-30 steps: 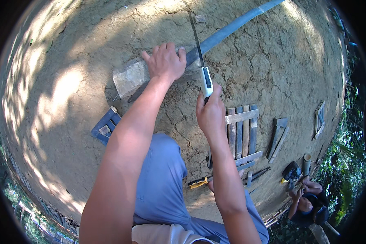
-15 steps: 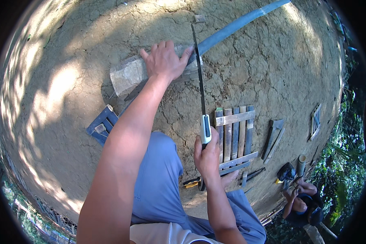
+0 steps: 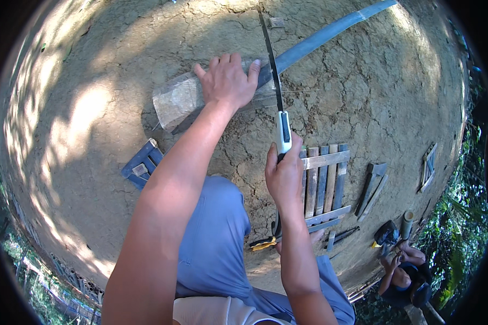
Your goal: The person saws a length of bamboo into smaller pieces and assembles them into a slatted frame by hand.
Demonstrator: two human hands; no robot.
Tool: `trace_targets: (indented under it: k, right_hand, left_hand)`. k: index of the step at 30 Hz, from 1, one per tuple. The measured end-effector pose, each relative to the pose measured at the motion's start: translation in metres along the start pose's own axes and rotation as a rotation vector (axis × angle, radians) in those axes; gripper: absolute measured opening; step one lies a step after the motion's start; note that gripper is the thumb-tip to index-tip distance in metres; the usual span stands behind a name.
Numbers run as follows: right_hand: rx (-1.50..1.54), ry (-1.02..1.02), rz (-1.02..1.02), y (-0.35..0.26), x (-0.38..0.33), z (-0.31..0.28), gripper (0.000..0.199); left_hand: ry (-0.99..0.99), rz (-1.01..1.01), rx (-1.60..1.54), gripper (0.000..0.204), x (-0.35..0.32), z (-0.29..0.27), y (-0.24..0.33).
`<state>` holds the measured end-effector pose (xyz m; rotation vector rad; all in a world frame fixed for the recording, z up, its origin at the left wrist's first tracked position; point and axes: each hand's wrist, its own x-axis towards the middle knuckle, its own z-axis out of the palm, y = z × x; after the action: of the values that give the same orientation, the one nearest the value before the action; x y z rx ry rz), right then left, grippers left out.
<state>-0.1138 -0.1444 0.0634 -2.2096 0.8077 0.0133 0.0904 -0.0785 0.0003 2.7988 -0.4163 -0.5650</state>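
My left hand (image 3: 229, 79) lies spread over a long grey-blue strip, seemingly split bamboo (image 3: 331, 37), pressing it onto a squared wooden block (image 3: 174, 103). The strip runs out past the block's right end toward the far right. In my right hand (image 3: 285, 172) is a hand saw (image 3: 283, 130) with a white and black handle, fingers wrapped round the grip. Its dark blade points away from me and crosses the strip just right of my left thumb. How deep the teeth sit in the strip cannot be made out.
A slatted wooden panel (image 3: 326, 158) lies right of my right hand, with more wooden pieces (image 3: 371, 187) beyond. A smaller slatted frame (image 3: 141, 165) is at left. A yellow-and-black-handled tool (image 3: 263, 244) lies near my foot. Another person (image 3: 406, 276) sits at lower right.
My right hand has pushed the saw forward, away from me, so its handle is closer to the block. The left hand stays pressed on the strip. The whole view has shifted slightly.
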Motion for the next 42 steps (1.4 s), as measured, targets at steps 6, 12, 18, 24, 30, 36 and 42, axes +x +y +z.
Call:
trace_targets:
  k: [6,12,18,24,30,36,42]
  right_hand:
    - [-0.088,0.059,-0.108,-0.001,0.052,0.013,0.038]
    - [-0.019,-0.066,0.084,0.001,-0.021,-0.008,0.045]
    - [-0.056,-0.058,0.108,0.009,-0.068,-0.019,0.045]
    - [-0.075,-0.057,0.066,0.006,0.009,-0.004,0.039]
    - [-0.055,-0.075,0.098,0.003,-0.018,-0.007,0.045]
    - [-0.039,-0.093,0.093,0.000,-0.007,-0.010,0.047]
    - [-0.042,-0.056,0.090,0.010,-0.023,-0.008,0.044]
  left_hand:
    - [0.026,0.012,-0.030,0.060,0.000,0.008,0.008]
    - [0.003,-0.007,-0.017,0.060,-0.001,-0.001,0.004]
    - [0.025,0.003,-0.021,0.061,0.000,0.004,-0.002]
    - [0.028,0.024,-0.024,0.067,-0.001,0.005,0.007]
    - [0.044,0.012,-0.026,0.078,0.000,0.006,0.002]
    - [0.020,0.018,-0.010,0.081,0.000,0.005,0.004]
    - [0.029,0.016,-0.012,0.080,0.001,0.008,0.005]
